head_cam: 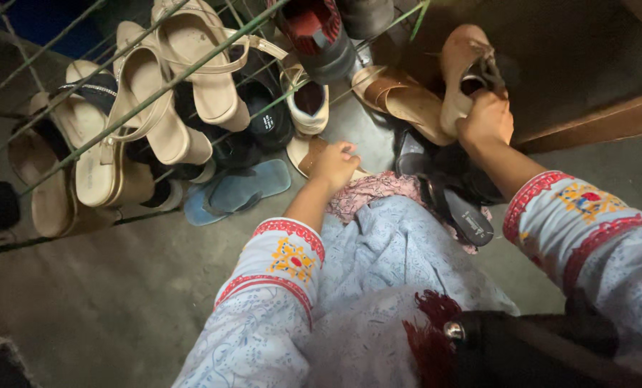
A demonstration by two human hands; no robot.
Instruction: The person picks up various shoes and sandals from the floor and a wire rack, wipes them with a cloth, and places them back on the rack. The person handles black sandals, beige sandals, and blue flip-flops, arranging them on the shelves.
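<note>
My right hand [487,118] grips a tan shoe [459,68] by its heel end and holds it up above the floor. My left hand [334,164] reaches down with curled fingers onto a brown flat sandal [305,154] lying on the floor; whether it grips it is unclear. Both arms wear pale blue sleeves with red and yellow embroidered cuffs. A tan sandal [400,97] lies between the two hands.
A metal wire rack [155,97] on the left holds several beige heeled sandals [184,65]. Black shoes [260,118], a blue flip-flop [238,188], a black sandal [464,215] and a red-lined shoe [317,32] crowd the grey floor. A brown wooden edge [594,118] runs at right.
</note>
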